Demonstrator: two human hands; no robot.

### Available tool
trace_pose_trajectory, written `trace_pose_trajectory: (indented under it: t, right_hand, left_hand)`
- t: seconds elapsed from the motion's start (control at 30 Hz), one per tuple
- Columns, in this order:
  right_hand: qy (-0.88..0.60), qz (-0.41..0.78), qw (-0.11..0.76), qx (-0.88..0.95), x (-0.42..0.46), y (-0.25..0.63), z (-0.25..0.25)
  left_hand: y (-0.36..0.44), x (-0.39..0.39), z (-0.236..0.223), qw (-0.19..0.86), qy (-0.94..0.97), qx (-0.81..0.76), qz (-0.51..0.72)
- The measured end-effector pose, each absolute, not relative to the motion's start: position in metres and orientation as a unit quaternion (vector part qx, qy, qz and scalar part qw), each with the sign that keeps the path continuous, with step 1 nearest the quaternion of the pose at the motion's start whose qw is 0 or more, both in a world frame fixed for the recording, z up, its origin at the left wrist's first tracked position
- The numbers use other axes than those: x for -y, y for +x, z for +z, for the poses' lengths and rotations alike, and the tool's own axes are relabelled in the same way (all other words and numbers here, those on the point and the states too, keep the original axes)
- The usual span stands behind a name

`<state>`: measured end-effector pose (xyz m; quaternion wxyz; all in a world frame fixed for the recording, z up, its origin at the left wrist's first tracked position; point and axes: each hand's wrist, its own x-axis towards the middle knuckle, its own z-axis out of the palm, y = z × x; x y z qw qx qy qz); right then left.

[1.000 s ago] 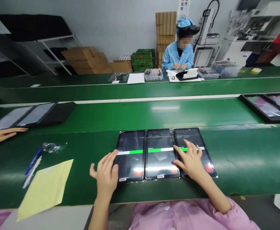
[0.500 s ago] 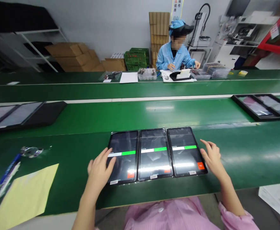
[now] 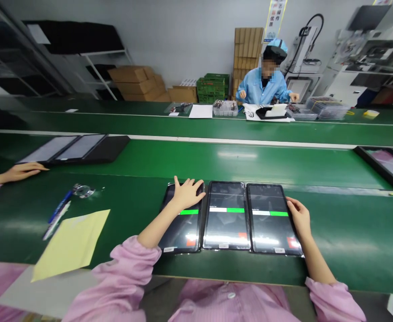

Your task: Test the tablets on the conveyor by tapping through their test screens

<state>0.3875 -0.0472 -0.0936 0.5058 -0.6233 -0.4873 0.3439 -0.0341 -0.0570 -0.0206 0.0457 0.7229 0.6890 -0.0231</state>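
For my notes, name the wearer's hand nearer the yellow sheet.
Left: the left hand is right of the yellow sheet and farther forward; the right hand is much farther right.

Near bench, left: we see a yellow sheet of paper [image 3: 74, 241] overhanging the front edge; just beyond it, a white pen [image 3: 56, 222] beside a blue pen [image 3: 60, 207]; near these, what looks like a clear tape roll [image 3: 83, 191]
Far bench: we find a white sheet [image 3: 201, 111], a compartmented plastic box [image 3: 225, 108] and a seated co-worker in blue [image 3: 262, 89]; stacked clear trays [image 3: 328, 108] to the right
Back wall: we have brown cartons [image 3: 134, 82], green crates [image 3: 211, 88] and a Chinese-lettered poster [image 3: 275, 20]
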Motion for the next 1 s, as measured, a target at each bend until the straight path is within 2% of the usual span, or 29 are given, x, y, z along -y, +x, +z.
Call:
trace_pose_trajectory:
  t: [0.27,1.0]
  right_hand:
    - [-0.647,0.330,0.498,0.473,0.049,0.387,-0.088]
    - [-0.619,0.368,0.508,0.472,0.045,0.384,-0.091]
  left_hand:
    - [-0.025,0.050,-0.020,0.001,0.741,-0.667,-0.082]
    - [-0.016,0.041,-0.009,0.019,0.711,-0.695,-0.104]
